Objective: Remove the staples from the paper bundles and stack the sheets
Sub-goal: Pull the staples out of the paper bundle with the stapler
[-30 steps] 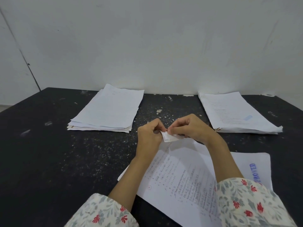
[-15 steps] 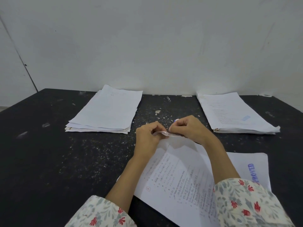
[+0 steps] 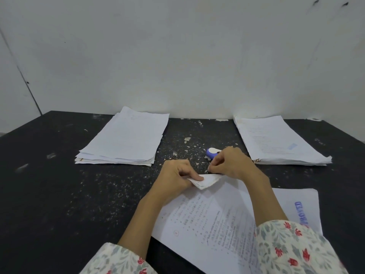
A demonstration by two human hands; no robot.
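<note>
Pinched between thumb and forefinger, the folded-up corner of the paper bundle sits in the left hand, whose grip is clamped on that corner, seemingly to lift the stapled spot off the surface and hold it firm. The right hand hovers just beyond the same corner with its fingertips drawn together in a fine pinch; whether a staple lies between them is too small to tell, though the pose suits plucking one out. The rest of the bundle lies flat toward the person, under both forearms, its printed side up, with another sheet bearing a blue stamp showing beneath it at the right. A blue-and-white staple remover rests on the surface just behind the right hand, within easy reach but unused. Farther back, a stack of loose sheets lies on the left and a second pile on the right, the latter showing a metal fastening at its near corner, so it is probably the bundles still waiting. Paper flecks litter the dark surface between the piles.
</note>
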